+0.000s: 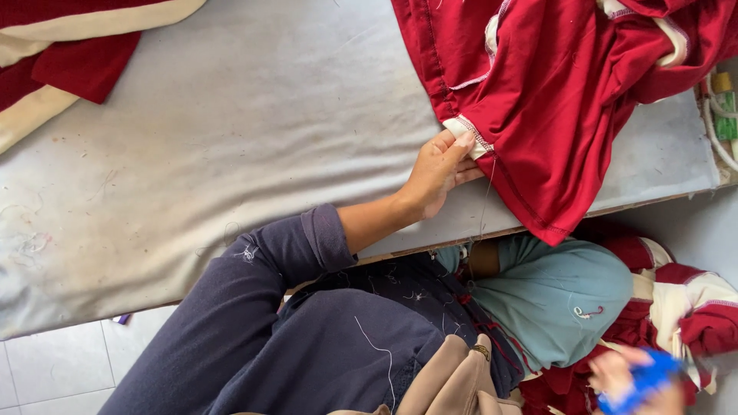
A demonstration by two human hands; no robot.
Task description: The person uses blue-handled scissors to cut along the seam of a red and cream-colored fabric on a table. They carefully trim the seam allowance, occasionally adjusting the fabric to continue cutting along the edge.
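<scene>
My left hand (pixel 438 173) reaches across the grey desk (pixel 231 138) and pinches the white-trimmed edge of the red garment (pixel 561 100), thumb and fingers closed on the cuff where it lies near the desk's front edge. The garment is heaped over the desk's right part, one corner hanging past the edge. My right hand (pixel 634 380) is low by my lap, blurred, closed around a small blue tool (pixel 646 376). More red and cream cloth (pixel 54 54) lies at the desk's far left corner, and another pile (pixel 684 307) sits beside my lap.
</scene>
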